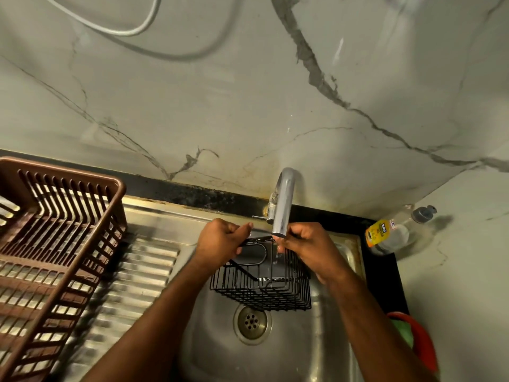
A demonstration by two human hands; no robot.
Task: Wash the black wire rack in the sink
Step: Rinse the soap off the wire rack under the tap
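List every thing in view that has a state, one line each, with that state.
black wire rack: held up over the sink basin, under the spout.
left hand: grips the rack's top edge.
right hand: grips the rack's top edge.
faucet: running, a thin stream falls into the rack.
sink: drain open, unplugged.
brown dish basket: upright on the drainboard.
soap bottle: lying on its side.

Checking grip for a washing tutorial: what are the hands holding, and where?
Both the left hand and right hand grip the black wire rack by its top rim.
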